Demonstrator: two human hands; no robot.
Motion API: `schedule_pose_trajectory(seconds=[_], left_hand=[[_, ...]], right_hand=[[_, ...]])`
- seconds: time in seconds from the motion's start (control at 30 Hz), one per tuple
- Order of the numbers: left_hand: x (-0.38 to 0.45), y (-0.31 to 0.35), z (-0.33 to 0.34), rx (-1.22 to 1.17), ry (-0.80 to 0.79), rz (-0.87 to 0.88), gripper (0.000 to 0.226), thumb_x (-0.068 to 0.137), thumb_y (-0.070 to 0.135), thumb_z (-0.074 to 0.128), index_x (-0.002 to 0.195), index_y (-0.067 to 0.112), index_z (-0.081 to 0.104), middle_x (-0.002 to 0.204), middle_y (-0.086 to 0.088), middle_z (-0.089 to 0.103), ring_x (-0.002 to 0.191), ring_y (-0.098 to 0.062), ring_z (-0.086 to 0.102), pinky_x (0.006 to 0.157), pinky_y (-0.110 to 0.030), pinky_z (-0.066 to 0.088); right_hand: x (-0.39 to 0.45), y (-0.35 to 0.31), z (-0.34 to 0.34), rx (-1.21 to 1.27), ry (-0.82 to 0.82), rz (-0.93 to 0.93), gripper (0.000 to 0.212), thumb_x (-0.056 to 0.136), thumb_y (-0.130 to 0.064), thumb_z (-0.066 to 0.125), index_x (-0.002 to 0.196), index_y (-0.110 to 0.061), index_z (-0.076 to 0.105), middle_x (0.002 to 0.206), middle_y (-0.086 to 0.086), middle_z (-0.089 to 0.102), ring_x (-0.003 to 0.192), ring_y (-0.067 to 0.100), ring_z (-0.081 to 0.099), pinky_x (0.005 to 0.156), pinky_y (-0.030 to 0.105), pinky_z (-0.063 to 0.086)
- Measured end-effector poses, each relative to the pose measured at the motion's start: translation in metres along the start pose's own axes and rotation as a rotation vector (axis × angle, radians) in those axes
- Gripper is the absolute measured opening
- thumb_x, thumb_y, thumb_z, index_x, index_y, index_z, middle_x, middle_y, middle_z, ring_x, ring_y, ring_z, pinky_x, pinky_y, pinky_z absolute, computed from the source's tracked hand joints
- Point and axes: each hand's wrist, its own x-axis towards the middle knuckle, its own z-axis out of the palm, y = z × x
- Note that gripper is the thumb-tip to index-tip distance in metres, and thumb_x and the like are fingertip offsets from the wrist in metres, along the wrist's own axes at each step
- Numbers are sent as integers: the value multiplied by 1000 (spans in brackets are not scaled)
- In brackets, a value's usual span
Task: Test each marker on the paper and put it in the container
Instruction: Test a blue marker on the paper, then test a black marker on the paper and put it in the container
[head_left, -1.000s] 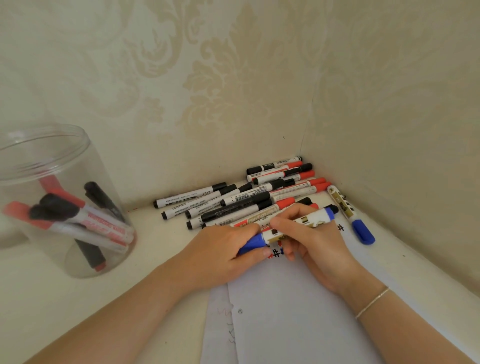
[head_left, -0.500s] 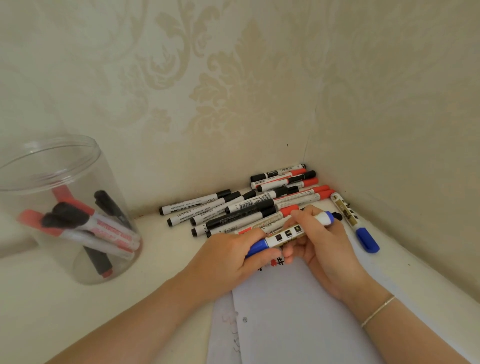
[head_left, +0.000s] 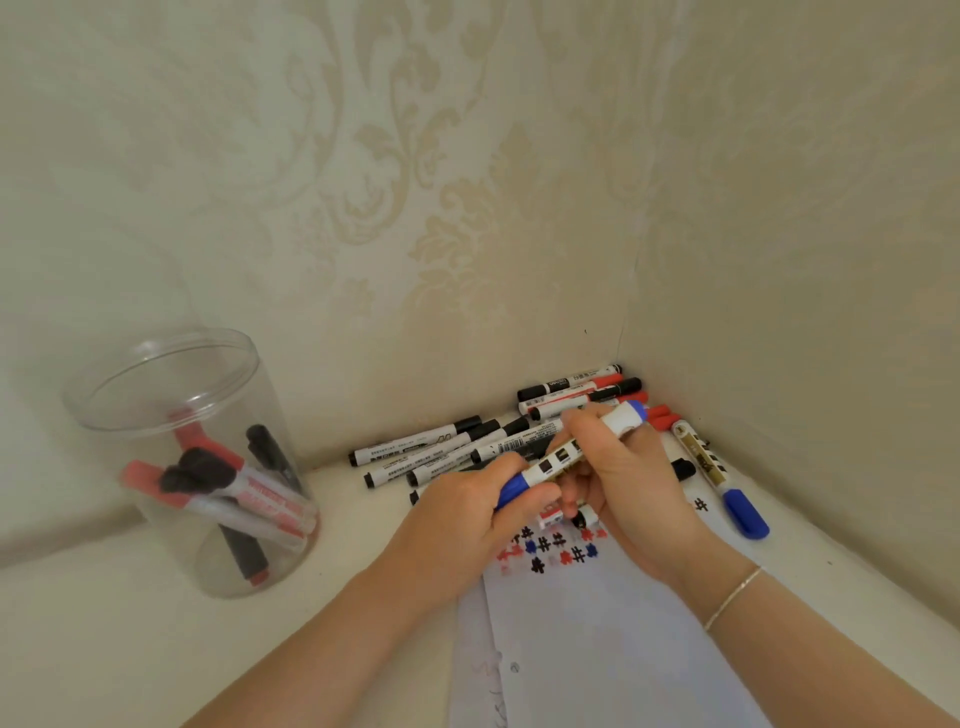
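A pale table (head_left: 130, 649) fills the near ground and runs into a corner of cream patterned wallpaper (head_left: 415, 208) at the far right. A sheet of white paper (head_left: 597, 649) lies on the table at near centre, with a cluster of small red, blue and black test marks (head_left: 556, 551) along its far edge. To the left, well apart from the paper, a clear container (head_left: 176, 410) stands upright and holds several red and black markers (head_left: 244, 499) leaning at angles. In the far corner a pile of loose markers (head_left: 467, 441) with black and red caps lies on the table, and just right of the paper lies one blue-capped marker (head_left: 719, 478). Above the marks, the left hand (head_left: 467, 525) grips the blue cap of a blue marker (head_left: 571, 457), fingers curled round it, while the right hand (head_left: 628, 483) grips the white barrel of the same marker. Whether the cap is fully seated or slightly pulled off is hard to tell, as the fingers hide the join. A thin bracelet (head_left: 732, 597) circles the right wrist.
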Motion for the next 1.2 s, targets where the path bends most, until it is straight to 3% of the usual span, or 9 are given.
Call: schedule_pose_trajectory(seconds=[0.17, 0.3, 0.43, 0.6, 0.73, 0.83, 1.07, 1.13, 1.2], left_hand=[[19, 22, -52, -416, 495, -221, 30, 76, 36, 73, 93, 26, 50, 69, 5, 65, 56, -11, 59, 54, -18, 47], [21, 30, -93, -400, 718, -151, 29, 81, 21, 73, 96, 25, 49, 75, 17, 63, 72, -7, 65, 56, -20, 52], [8, 32, -130, -192, 813, -72, 32, 91, 19, 61, 105, 33, 35, 91, 11, 64, 76, -8, 67, 65, -22, 54], [-5, 34, -166, 111, 848, -16, 34, 96, 22, 51, 124, 30, 32, 80, 8, 60, 68, -11, 63, 62, -22, 50], [-13, 21, -190, 268, 895, -63, 30, 95, 26, 50, 116, 38, 33, 67, 2, 54, 62, -15, 56, 61, -33, 48], [-16, 12, -201, 480, 752, -197, 22, 95, 28, 50, 109, 34, 35, 61, 6, 51, 56, -12, 53, 57, -29, 45], [-8, -3, -201, 438, 318, -554, 13, 85, 30, 63, 90, 23, 54, 79, 0, 60, 68, -17, 57, 59, -27, 43], [-2, -6, -206, 477, 174, -613, 6, 82, 24, 61, 81, 18, 60, 79, 0, 60, 70, -17, 56, 59, -24, 41], [5, -7, -211, 534, -16, -656, 16, 83, 19, 56, 67, 17, 61, 71, -2, 60, 65, -19, 54, 57, -24, 40]], right_hand=[[23, -32, 54, 310, -29, 63, 15, 92, -13, 57, 80, -4, 55, 53, 9, 54, 43, 16, 52, 45, 24, 48], [32, -49, 107, 505, -65, 160, 8, 89, -11, 63, 83, -6, 63, 56, 5, 62, 44, 11, 57, 45, 19, 49], [34, -58, 146, 438, -204, 188, 17, 89, -21, 65, 91, -6, 58, 64, 8, 66, 45, 10, 59, 47, 19, 51], [39, -45, 168, -108, -254, 45, 40, 97, -38, 48, 90, -1, 61, 77, 17, 67, 50, 21, 58, 49, 32, 54], [49, 10, 151, -1114, -205, -247, 19, 94, -21, 41, 90, -7, 54, 90, 13, 62, 76, 27, 57, 71, 40, 52], [44, 45, 136, -1697, -447, -315, 27, 91, -12, 44, 116, -14, 50, 123, 7, 51, 115, 27, 47, 88, 33, 40], [52, 61, 132, -1858, -493, -469, 36, 91, -1, 41, 125, -11, 49, 129, 11, 46, 121, 27, 44, 97, 35, 35], [53, 64, 132, -1850, -486, -565, 26, 86, -6, 55, 112, -9, 60, 116, 14, 52, 109, 30, 52, 88, 36, 41], [56, 66, 131, -1762, -450, -672, 31, 47, -14, 86, 71, -14, 67, 77, 8, 59, 64, 22, 61, 54, 29, 46]])
